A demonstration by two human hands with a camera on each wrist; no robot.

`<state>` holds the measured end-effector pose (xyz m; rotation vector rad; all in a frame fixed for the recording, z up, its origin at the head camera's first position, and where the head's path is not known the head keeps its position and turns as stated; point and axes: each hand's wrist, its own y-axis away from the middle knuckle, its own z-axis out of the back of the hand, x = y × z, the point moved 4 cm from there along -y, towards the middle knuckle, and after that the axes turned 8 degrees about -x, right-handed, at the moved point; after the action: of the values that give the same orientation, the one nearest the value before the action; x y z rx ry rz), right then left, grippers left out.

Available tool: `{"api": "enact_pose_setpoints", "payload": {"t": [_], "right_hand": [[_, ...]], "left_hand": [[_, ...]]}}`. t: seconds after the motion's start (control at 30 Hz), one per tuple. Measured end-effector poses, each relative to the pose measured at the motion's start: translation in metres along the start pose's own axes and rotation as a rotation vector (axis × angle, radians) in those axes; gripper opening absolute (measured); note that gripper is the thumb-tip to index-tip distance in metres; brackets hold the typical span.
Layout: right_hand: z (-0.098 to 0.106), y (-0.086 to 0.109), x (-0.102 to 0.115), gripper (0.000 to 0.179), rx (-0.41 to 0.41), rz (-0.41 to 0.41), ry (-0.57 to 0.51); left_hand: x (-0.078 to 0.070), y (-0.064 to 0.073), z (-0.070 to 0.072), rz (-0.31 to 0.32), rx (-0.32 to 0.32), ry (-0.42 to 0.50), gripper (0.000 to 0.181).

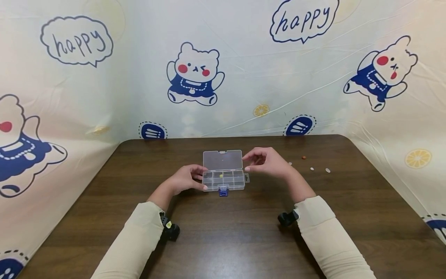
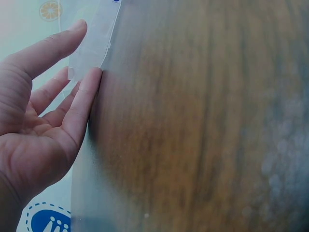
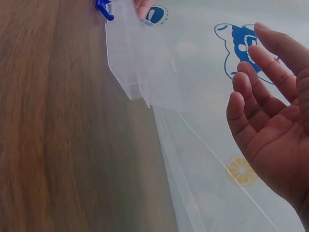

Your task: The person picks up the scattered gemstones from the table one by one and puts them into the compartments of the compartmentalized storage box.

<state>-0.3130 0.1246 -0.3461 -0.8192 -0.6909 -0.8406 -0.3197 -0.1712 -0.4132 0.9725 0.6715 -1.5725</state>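
Observation:
A clear plastic compartment box [image 1: 208, 186] sits on the table with its lid [image 1: 222, 160] raised at the back and a blue latch [image 1: 223, 192] at the front. A small yellow piece [image 1: 221, 176] lies in one back-row compartment. My left hand [image 1: 186, 179] is at the box's left end, fingertips right at its side and thumb near the front corner. In the left wrist view its fingers are only loosely bent. My right hand [image 1: 266, 162] hovers beside the lid's right edge with nothing in its fingers, which are spread and relaxed in the right wrist view.
Right of the right hand, a small reddish-brown piece [image 1: 304, 157] and white pieces [image 1: 311, 169] lie scattered on the brown wooden table [image 1: 223, 240]. One white piece is partly hidden by the right wrist. A printed cloth [image 1: 240, 77] hangs behind and around the table.

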Motion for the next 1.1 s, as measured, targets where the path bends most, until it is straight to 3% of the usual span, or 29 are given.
{"api": "enact_pose_setpoints", "payload": {"t": [0.5,0.73,1.1], "right_hand": [[0.020,0.022,-0.011,0.027,-0.046,-0.039,0.018],[0.032,0.036,0.019,0.028,-0.034,-0.096,0.026],[0.050,0.050,0.010,0.031,-0.068,-0.119,0.052]], "left_hand": [[0.000,0.000,-0.001,0.003,0.001,0.005,0.069],[0.000,0.000,0.000,0.006,0.001,0.006,0.068],[0.002,-0.003,0.000,0.004,-0.001,-0.004,0.068]]}}
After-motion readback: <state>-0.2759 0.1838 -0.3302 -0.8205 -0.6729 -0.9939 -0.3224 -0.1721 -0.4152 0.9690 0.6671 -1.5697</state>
